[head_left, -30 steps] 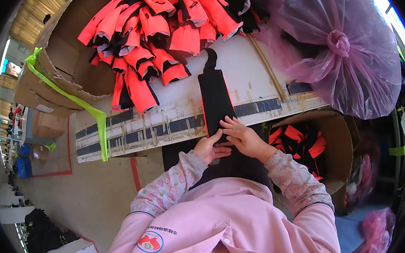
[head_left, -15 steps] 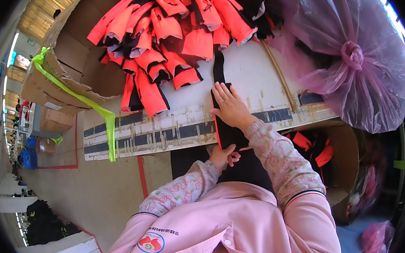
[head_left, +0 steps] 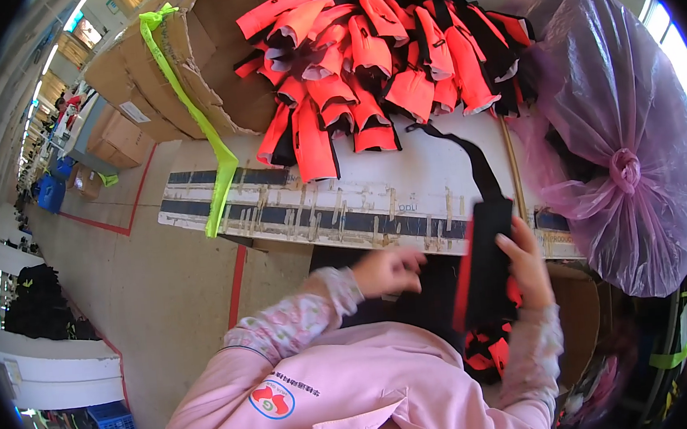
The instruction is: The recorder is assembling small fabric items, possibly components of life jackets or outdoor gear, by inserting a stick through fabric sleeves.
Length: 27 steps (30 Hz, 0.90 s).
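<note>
My right hand (head_left: pixel 530 263) grips the right edge of a flat black fabric piece (head_left: pixel 488 255), thumb on its face. The piece has a red edge along its left side and hangs past the table's front edge. From its top a narrow black strap (head_left: pixel 468 152) curves back across the white table (head_left: pixel 374 188) toward the pile. My left hand (head_left: pixel 384 272), a little blurred, is in the air before the table edge, fingers loosely bent and apart, holding nothing. Many orange-red and black fabric pieces (head_left: pixel 371 47) lie heaped at the back of the table.
A large cardboard box (head_left: pixel 139 77) with a neon yellow strip (head_left: pixel 190 105) stands left of the heap. On the right bulges a knotted purple plastic bag (head_left: pixel 626 168), beside a thin wooden stick (head_left: pixel 513 161). Below the table's right end, a box (head_left: pixel 580 301) stands near more orange-red pieces.
The black piece has been lifted off the table and carried right in my right hand. My left hand has let go of it and moved away. The view has shifted.
</note>
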### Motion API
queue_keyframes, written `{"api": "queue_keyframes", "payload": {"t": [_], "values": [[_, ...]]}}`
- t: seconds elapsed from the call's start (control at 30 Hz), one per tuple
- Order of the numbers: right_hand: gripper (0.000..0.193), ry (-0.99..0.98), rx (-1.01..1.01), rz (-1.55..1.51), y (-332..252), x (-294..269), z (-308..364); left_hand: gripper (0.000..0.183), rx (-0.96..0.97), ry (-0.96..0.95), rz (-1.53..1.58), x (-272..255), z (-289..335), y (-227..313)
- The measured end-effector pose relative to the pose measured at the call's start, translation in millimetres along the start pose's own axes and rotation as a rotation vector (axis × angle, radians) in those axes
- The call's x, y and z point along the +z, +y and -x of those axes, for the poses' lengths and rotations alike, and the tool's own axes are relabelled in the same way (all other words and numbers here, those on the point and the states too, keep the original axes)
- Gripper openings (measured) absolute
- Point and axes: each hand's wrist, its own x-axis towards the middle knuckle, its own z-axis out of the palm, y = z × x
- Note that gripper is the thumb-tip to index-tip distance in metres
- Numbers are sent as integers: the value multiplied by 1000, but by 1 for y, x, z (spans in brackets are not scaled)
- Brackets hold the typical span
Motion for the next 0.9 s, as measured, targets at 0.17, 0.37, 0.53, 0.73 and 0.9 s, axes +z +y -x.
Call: {"api": "queue_keyframes", "payload": {"t": [0.17, 0.37, 0.53, 0.73, 0.9], "values": [[42, -114, 344, 232, -28, -121, 113, 79, -39, 777, -1073, -123, -32, 1], [48, 284, 516, 1468, 32, -193, 170, 74, -182, 728, -1087, -178, -36, -46], [45, 158, 235, 838, 51, -141, 128, 48, -140, 924, -588, -160, -29, -34], [39, -34, -9, 741, 22, -46, 40, 40, 123, 999, 140, -88, -15, -23], [52, -324, 33, 214, 40, 38, -12, 34, -81, 807, 606, 1, 7, 10]]}}
